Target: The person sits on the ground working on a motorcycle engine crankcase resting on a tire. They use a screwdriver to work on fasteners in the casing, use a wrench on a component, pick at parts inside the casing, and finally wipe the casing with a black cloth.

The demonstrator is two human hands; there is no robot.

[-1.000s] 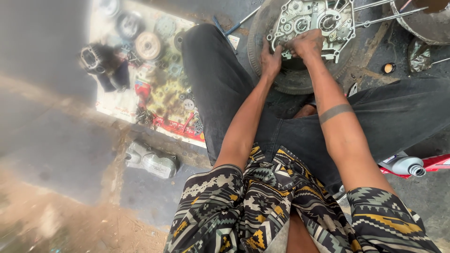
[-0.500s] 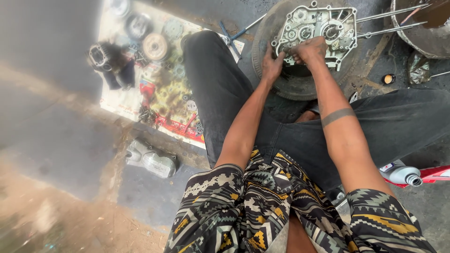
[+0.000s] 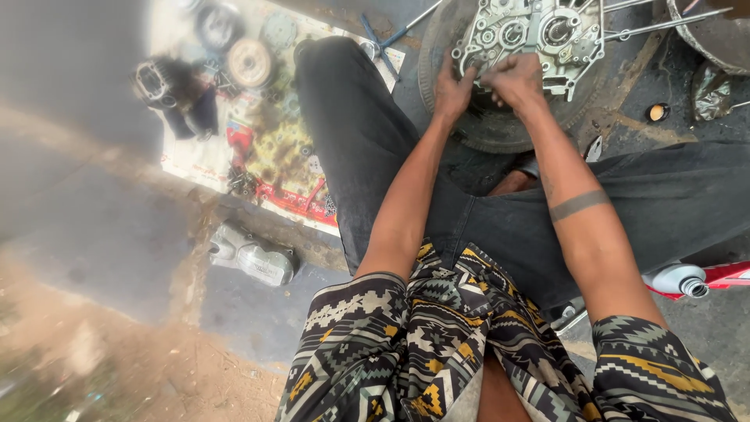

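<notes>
Both hands have crept a little nearer to each other on the grey cast-metal engine crankcase half (image 3: 531, 35) over the last second, and my view has dipped slightly, so the casing sits closer to the far edge of the picture than it did. I read that as the grip being adjusted rather than the part being lifted; the casing lies where it was, on the dark round tyre-like ring (image 3: 484, 129) on the floor, far and right of centre between my knees.

My left hand (image 3: 453, 86) presses against the near left edge of the casing, its fingers curled over the rim. My right hand (image 3: 516, 78) rests on the near middle of it, fingers bent and closed down on something small there; what they pinch I cannot tell, since the knuckles hide it.

Long thin steel studs (image 3: 664, 23) stick out to the right from the casing. To the left, a printed paper sheet (image 3: 273, 148) on the floor carries round gears and discs (image 3: 250, 61) and a black finned cylinder part (image 3: 168, 90). Blue-handled scissors or pliers (image 3: 383, 39) lie just beside my left knee. Nearer, a silver metal engine cover (image 3: 254, 258) lies on the concrete. A white plastic bottle with a red base (image 3: 687, 280) lies at the right, near my right thigh. My own dark trouser legs crowd both sides of the casing.
</notes>
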